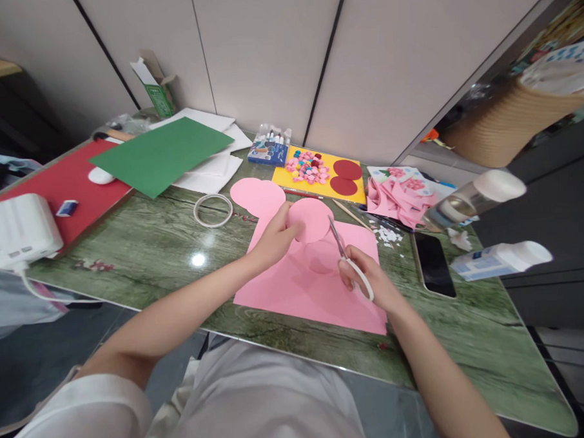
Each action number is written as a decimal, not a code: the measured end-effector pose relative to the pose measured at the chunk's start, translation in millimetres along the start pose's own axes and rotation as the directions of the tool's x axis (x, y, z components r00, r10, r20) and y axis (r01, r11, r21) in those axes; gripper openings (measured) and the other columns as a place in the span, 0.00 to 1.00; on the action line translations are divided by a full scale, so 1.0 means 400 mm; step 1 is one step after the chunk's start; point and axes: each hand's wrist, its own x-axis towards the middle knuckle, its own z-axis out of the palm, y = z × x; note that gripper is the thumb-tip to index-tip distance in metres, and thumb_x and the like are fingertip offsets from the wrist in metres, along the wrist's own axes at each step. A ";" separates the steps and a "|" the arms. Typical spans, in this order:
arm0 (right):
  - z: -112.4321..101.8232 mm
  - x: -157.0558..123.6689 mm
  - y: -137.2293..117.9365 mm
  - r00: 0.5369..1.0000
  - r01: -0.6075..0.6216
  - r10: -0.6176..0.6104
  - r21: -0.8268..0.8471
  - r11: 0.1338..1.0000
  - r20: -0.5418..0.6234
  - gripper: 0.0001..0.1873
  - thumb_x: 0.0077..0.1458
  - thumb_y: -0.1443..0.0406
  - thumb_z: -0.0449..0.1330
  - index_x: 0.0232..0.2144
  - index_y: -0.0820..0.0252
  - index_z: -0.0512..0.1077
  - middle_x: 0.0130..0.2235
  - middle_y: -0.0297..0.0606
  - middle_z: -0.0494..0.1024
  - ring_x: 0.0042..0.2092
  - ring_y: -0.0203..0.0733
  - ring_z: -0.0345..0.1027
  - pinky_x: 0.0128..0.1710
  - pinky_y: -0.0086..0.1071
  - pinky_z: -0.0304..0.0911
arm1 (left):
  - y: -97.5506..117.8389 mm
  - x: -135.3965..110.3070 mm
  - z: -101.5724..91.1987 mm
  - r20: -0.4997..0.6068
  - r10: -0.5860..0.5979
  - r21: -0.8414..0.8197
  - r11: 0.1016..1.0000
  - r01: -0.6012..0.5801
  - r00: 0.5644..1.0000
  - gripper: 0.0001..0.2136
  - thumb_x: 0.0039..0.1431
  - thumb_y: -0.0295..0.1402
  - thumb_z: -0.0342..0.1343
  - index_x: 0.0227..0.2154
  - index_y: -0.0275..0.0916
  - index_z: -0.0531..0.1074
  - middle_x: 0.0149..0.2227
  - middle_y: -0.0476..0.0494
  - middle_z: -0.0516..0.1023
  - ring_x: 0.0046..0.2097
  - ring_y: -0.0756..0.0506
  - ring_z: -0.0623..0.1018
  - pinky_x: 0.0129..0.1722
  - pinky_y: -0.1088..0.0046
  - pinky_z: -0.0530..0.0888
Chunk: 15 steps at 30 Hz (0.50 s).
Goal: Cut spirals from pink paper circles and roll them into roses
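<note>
My left hand [276, 236] pinches the left edge of a round pink paper circle [311, 219], held above a pink paper sheet [305, 289] on the table. In my right hand [365, 277] is a pair of scissors [357, 274] with white handles; my fingers are in the loops. The blades point up and away, with their tips at the circle's right edge. Whether the blades are parted is too small to tell. Farther left, more cut pink circles [255, 195] lie overlapping at the sheet's far left corner.
Behind the sheet, a yellow sheet [290, 177] carries dark red circles [345, 168] and small pompoms [309, 168]. Pink scraps [400, 201], a phone [434, 264] and bottles [501, 261] stand or lie right. A tape roll [212, 195], green sheet [163, 153] and white power bank [22, 231] are left.
</note>
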 end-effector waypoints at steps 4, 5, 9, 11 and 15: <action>0.001 -0.001 -0.008 1.000 0.002 -0.002 -0.002 1.000 -0.006 0.14 0.55 0.55 0.52 0.25 0.57 0.55 0.19 0.27 0.64 0.21 0.33 0.57 0.24 0.28 0.53 | 0.000 -0.001 0.000 0.041 -0.007 0.023 1.000 0.006 0.999 0.07 0.49 0.27 0.46 0.33 0.38 0.61 0.31 0.50 0.62 0.34 0.51 0.64 0.31 0.78 0.65; 0.001 -0.001 -0.010 1.000 0.004 -0.004 -0.001 1.000 -0.008 0.15 0.55 0.55 0.52 0.25 0.57 0.55 0.19 0.27 0.64 0.22 0.33 0.57 0.24 0.28 0.53 | -0.001 -0.001 0.000 0.051 -0.005 0.026 1.000 0.003 0.999 0.06 0.49 0.26 0.46 0.33 0.38 0.61 0.31 0.50 0.62 0.34 0.51 0.64 0.31 0.78 0.65; 0.000 -0.002 -0.008 1.000 0.011 -0.011 -0.002 1.000 -0.013 0.14 0.55 0.55 0.52 0.25 0.57 0.55 0.19 0.27 0.64 0.22 0.33 0.57 0.25 0.28 0.54 | -0.007 0.004 0.001 0.067 0.006 0.021 1.000 -0.008 0.998 0.07 0.48 0.25 0.46 0.32 0.37 0.60 0.30 0.51 0.61 0.34 0.52 0.64 0.31 0.78 0.65; -0.002 -0.003 -0.005 1.000 0.012 -0.012 -0.005 1.000 -0.011 0.14 0.55 0.55 0.52 0.25 0.57 0.56 0.19 0.27 0.64 0.22 0.33 0.57 0.25 0.28 0.53 | -0.008 0.005 0.001 0.056 0.008 0.025 1.000 -0.009 0.998 0.07 0.48 0.26 0.46 0.32 0.37 0.61 0.31 0.51 0.61 0.34 0.52 0.64 0.30 0.78 0.65; -0.005 -0.003 0.001 1.000 0.006 -0.006 0.006 1.000 -0.007 0.14 0.55 0.55 0.52 0.26 0.57 0.55 0.19 0.27 0.64 0.21 0.32 0.57 0.24 0.28 0.53 | -0.006 0.004 0.000 0.033 0.012 0.042 0.999 -0.014 0.999 0.06 0.48 0.26 0.47 0.32 0.37 0.61 0.31 0.50 0.61 0.34 0.52 0.63 0.29 0.79 0.64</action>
